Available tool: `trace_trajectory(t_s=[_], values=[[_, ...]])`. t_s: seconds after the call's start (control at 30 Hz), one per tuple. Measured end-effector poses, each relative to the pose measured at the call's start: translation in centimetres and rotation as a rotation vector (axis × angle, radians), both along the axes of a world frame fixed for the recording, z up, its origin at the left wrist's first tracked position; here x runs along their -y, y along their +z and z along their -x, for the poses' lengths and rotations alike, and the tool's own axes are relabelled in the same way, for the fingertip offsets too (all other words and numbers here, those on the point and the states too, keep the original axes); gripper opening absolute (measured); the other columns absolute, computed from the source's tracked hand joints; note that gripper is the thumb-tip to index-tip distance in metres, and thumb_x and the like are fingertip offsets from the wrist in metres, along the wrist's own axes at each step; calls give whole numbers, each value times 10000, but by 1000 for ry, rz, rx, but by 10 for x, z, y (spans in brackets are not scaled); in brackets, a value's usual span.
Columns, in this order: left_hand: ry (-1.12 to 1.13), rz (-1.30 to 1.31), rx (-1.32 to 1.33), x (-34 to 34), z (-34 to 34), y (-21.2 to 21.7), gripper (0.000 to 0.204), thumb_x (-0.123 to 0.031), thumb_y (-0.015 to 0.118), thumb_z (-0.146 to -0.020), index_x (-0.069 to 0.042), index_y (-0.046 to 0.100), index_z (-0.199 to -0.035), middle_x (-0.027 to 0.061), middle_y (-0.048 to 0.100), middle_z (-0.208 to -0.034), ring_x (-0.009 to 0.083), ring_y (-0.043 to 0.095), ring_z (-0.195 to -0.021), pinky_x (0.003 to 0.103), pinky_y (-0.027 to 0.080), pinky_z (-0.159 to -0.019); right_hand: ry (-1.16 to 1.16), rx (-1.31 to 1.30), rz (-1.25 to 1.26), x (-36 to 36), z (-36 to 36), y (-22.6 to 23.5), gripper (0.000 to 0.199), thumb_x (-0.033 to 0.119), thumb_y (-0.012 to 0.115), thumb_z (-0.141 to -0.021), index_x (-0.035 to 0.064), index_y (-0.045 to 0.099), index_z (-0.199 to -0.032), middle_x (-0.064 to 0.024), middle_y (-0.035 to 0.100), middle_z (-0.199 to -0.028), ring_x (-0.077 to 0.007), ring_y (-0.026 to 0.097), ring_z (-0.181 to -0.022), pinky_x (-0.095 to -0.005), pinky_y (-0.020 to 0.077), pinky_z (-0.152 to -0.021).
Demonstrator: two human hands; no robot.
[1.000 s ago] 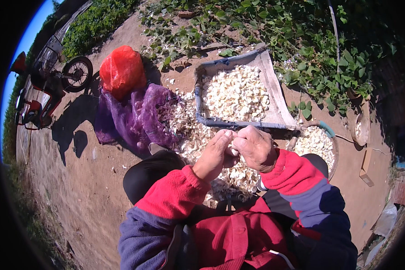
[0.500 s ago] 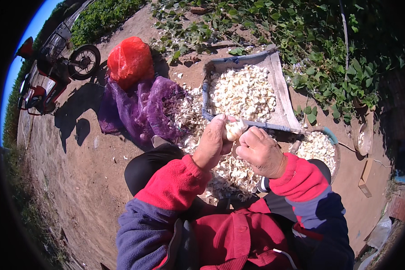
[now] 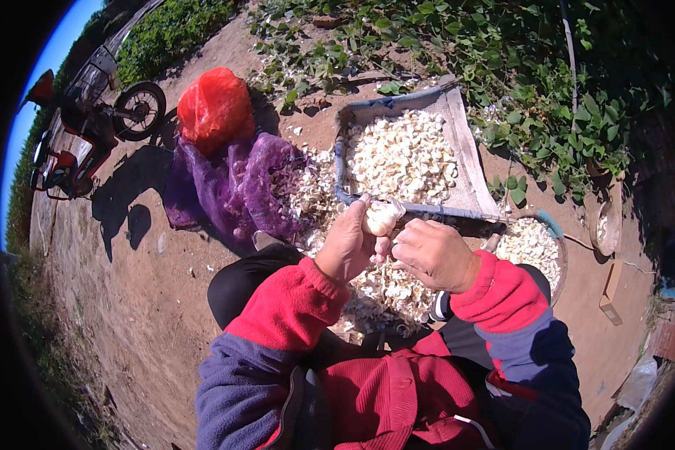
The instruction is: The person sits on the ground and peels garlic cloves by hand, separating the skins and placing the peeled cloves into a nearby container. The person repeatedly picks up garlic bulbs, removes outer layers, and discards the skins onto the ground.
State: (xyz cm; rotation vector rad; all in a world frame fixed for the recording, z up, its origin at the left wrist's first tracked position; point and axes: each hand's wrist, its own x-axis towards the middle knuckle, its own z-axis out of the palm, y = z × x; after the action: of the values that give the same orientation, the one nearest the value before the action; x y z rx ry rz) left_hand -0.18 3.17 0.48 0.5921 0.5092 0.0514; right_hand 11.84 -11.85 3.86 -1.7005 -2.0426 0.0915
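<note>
A whitish garlic bulb [image 3: 383,217] is gripped between the thumb and fingers of my left hand [image 3: 348,241]. Right beside it, my right hand [image 3: 436,253] is closed with its fingertips at the bulb's lower right; whatever they pinch is hidden. Beneath both hands lies a heap of garlic skins and scraps [image 3: 386,292] between my legs. Just beyond them, a shallow blue-edged tray lined with woven cloth [image 3: 469,142] holds many loose garlic cloves [image 3: 403,154].
Left of the tray lies a purple mesh sack [image 3: 232,184], with a red mesh bag [image 3: 216,109] behind it. A round basket of cloves [image 3: 529,247] stands at my right knee. Leafy vines [image 3: 532,112] border the far side. A motorbike [image 3: 90,135] stands far left.
The garlic bulb has turned in my left hand and shifted slightly left. My right hand has rotated, its fingers now lower and a little away from the bulb's top.
</note>
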Motion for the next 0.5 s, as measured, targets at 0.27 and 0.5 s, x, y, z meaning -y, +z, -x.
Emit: trace_trajectory(t_s=[0.27, 0.5], values=[[50, -353, 101, 7, 2, 3, 355, -366, 381, -1024, -52, 497, -1140, 104, 612, -912, 149, 600, -649, 269, 455, -456, -338, -756, 7, -6, 6, -3, 268, 38, 654, -886, 9, 550, -1132, -78, 664, -802, -108, 649, -675, -268, 510, -567], [92, -495, 58, 12, 3, 1, 312, -359, 382, -1020, -71, 500, -1044, 26, 501, -764, 78, 473, -573, 212, 367, -467, -351, -1320, 178, -9, 12, -6, 105, 87, 633, -921, 33, 572, -988, -23, 671, -761, -63, 616, -630, -192, 470, -513]])
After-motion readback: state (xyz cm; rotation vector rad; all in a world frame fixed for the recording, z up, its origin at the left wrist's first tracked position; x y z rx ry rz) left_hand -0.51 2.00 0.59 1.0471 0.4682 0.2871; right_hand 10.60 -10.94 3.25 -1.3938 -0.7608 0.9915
